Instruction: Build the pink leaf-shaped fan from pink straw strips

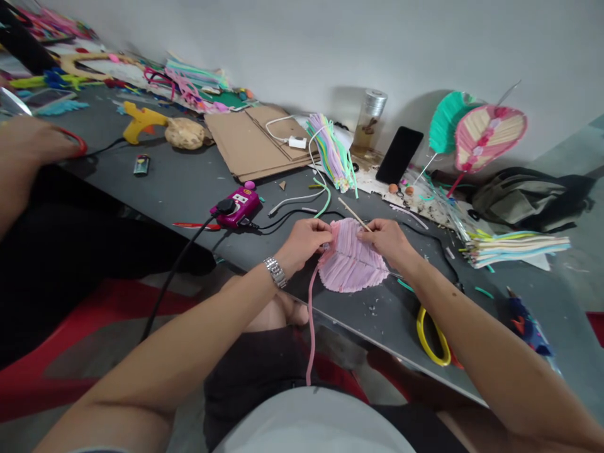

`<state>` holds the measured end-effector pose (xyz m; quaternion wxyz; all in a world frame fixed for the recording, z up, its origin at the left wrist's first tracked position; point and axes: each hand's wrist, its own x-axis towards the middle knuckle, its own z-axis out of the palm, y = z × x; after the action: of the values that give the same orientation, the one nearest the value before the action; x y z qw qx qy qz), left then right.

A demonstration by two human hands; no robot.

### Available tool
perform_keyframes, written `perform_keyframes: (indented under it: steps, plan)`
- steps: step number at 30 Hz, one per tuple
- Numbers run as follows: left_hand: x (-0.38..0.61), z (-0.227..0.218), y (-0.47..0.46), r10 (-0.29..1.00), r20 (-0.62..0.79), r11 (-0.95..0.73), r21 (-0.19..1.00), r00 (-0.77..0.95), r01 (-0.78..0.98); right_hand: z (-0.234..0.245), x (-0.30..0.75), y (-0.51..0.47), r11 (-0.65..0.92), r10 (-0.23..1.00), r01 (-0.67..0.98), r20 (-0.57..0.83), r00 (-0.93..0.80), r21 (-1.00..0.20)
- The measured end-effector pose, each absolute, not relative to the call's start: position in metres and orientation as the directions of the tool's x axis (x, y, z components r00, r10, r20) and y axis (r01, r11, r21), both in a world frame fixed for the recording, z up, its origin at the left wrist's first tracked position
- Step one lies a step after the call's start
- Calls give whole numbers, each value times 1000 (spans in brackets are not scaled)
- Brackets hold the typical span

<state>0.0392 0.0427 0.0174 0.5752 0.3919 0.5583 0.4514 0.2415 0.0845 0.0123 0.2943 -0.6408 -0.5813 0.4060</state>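
The left grip [304, 242] and right grip [382, 242] were closed in pinches on the upper edge of the pink pipe-cleaner leaf [349, 267], which looked light, soft and best held there.

I wear a silver link wristwatch [275, 272] on my left wrist [291, 259], with a pale grey top [311, 425] and dark grey bottoms [250, 377]; my left forearm [179, 340] and right forearm [491, 371] are bare.

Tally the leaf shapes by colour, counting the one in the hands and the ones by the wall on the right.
Pink leaf shape: 1
Teal leaf shape: 1
Pink-and-cream leaf shape: 1
Total: 3
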Motion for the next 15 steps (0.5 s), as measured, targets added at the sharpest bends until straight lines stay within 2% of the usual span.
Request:
perform_keyframes:
  steps: [11,15]
  plan:
    - [44,13,39,961,-278,278,957,16,-81,11,245,76,-205,975,513,-217,36,-834]
    - [42,13,43,964,-262,262,965,36,-12,9,248,72,-213,974,504,-225,38,-837]
